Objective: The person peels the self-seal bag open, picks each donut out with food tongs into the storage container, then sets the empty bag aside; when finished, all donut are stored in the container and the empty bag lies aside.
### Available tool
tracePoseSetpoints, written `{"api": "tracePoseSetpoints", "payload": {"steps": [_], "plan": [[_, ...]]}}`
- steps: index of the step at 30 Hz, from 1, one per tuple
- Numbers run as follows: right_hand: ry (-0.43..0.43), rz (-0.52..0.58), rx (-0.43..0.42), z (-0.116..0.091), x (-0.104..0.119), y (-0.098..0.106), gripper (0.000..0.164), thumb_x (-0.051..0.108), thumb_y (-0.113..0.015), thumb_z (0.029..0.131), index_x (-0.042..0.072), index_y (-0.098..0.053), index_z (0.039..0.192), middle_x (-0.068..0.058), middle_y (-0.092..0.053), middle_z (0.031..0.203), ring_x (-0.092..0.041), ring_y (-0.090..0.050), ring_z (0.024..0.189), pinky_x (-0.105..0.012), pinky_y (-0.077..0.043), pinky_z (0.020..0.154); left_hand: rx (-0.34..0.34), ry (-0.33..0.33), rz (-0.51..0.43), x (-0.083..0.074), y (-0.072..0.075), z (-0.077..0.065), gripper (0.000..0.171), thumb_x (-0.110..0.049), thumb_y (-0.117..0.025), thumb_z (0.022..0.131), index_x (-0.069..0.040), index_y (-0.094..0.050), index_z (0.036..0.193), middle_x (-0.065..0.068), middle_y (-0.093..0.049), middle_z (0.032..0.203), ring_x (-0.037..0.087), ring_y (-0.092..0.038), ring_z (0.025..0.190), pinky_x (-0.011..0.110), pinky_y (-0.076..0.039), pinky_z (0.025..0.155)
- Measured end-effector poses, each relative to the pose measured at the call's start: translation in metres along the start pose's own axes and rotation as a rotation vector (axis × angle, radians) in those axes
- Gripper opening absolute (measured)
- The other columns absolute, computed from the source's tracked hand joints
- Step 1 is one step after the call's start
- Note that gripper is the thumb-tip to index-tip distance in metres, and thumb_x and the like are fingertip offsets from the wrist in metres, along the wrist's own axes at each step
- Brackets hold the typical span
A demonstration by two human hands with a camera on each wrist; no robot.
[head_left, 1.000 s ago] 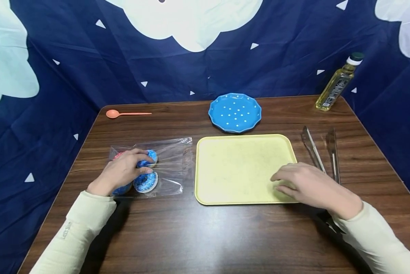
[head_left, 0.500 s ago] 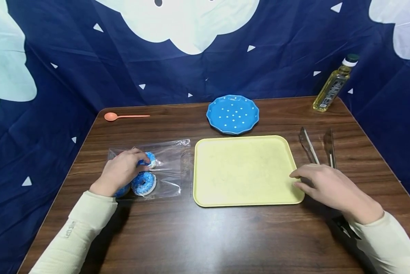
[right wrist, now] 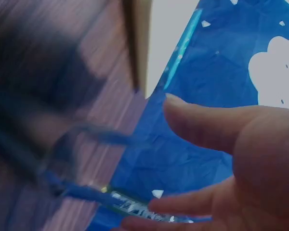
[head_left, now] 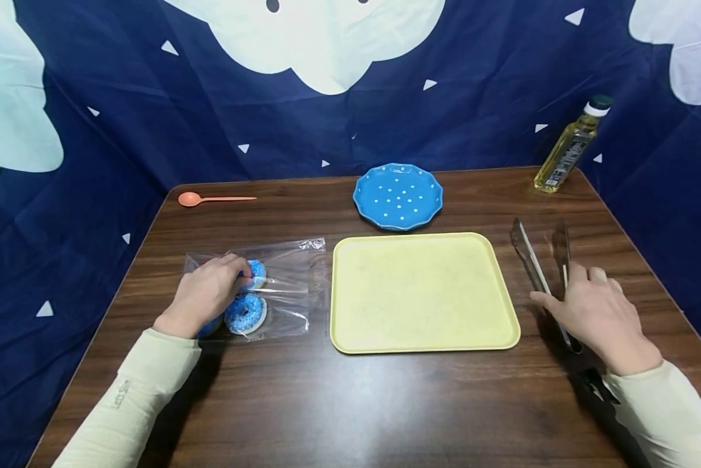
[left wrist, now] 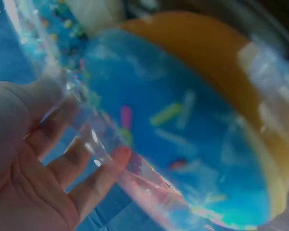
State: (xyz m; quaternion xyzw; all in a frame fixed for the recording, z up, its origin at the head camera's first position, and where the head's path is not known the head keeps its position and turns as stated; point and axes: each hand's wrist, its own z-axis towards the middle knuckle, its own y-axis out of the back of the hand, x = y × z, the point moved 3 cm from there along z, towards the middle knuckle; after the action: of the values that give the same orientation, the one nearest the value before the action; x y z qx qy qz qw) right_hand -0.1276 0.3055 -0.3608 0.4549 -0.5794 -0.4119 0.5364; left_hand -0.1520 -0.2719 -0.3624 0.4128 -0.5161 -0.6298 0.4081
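While left hand [head_left: 205, 296] on donut bag [head_left: 289, 279], right hand [head_left: 605, 315] over metal tongs [head_left: 534, 258]

left hand [head_left: 205, 292] and right hand [head_left: 603, 315] bare, left sleeve [head_left: 109, 416] long, cream, finely ribbed, its cuff [head_left: 166, 359] wide and smooth, small grey lettering [head_left: 120, 394] nearby, right sleeve [head_left: 666, 409] matching cream, softly creased, black device [head_left: 599, 385] with pale glints beside it

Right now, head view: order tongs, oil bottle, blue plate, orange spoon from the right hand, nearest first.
1. Tongs, partly hidden by the right hand
2. Oil bottle, back right corner
3. Blue plate, back middle
4. Orange spoon, back left
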Motion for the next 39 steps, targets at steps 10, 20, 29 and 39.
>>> {"api": "tracePoseSetpoints", "payload": {"steps": [10,20,29,39], "plan": [[-0.146,-0.008,0.302,0.009,-0.021,-0.007,0.092,0.079,-0.054,0.085,-0.012,-0.050,0.093,-0.031,-0.055,0.079,-0.044,-0.059,0.068,-0.049,-0.046,0.052,-0.005,0.008,0.031,-0.002,0.001,0.002,0.026,-0.028,-0.085,0.082,-0.011,-0.075,0.100,0.006,-0.071,0.100,0.034,-0.069,0.089,0.055,-0.054,0.063],[-0.141,0.019,0.244,0.011,-0.023,-0.006,0.084,0.066,-0.063,0.088,-0.015,-0.043,0.100,-0.037,-0.055,0.080,-0.054,-0.059,0.072,-0.053,-0.045,0.053,-0.051,0.010,0.063,-0.003,0.003,0.000,0.011,-0.022,-0.082,0.086,-0.014,-0.079,0.092,0.002,-0.071,0.088,0.033,-0.068,0.070,0.051,-0.052,0.053],[-0.114,0.042,0.156,0.009,-0.020,-0.006,0.064,0.054,-0.064,0.094,-0.007,-0.045,0.092,-0.019,-0.054,0.066,-0.038,-0.057,0.059,-0.048,-0.043,0.047,-0.080,-0.008,0.097,-0.003,0.001,0.001,0.008,-0.021,-0.081,0.087,-0.015,-0.079,0.091,-0.001,-0.070,0.084,0.025,-0.070,0.073,0.047,-0.052,0.050],[0.023,0.092,-0.136,0.010,-0.007,-0.002,0.066,0.035,-0.073,0.093,-0.018,-0.046,0.120,-0.037,-0.060,0.083,-0.056,-0.058,0.066,-0.059,-0.043,0.052,-0.131,-0.115,0.183,-0.008,-0.001,0.003,0.013,-0.012,-0.075,0.091,0.000,-0.073,0.095,0.008,-0.064,0.095,0.028,-0.064,0.079,0.047,-0.053,0.047]]}}
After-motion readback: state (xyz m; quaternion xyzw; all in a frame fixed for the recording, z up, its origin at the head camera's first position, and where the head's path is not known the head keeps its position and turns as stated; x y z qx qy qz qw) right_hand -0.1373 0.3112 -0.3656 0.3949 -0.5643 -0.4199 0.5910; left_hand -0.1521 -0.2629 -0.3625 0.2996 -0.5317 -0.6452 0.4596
